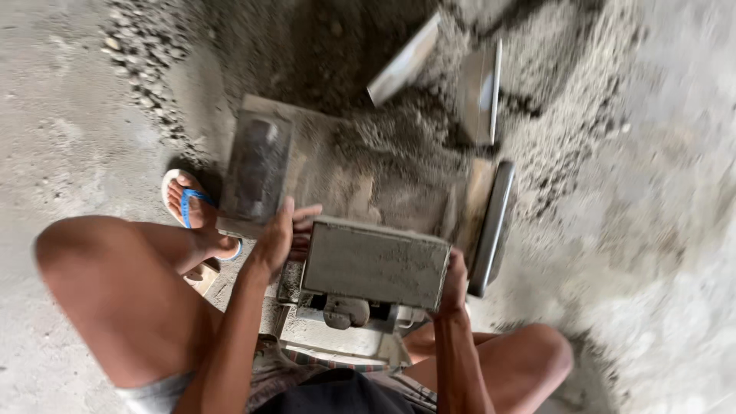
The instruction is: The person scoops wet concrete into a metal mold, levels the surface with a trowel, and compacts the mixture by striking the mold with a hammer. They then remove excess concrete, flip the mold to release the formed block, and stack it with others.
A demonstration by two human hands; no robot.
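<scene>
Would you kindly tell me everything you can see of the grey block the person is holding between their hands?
The grey block is a rectangular slab that looks like fresh concrete or cement, with a rough, dull face and fairly straight edges. It is held level, tilted slightly down to the right, above a metal press or mould frame. The left hand grips its left end, fingers over the top corner; the right hand grips its right end. It sits between the person's knees, near a sandy heap. The picture is blurred, so finer detail is unclear.

A block-making yard — gravelly cement mix point(399, 130) heaped on a dusty concrete floor point(61, 138).
</scene>
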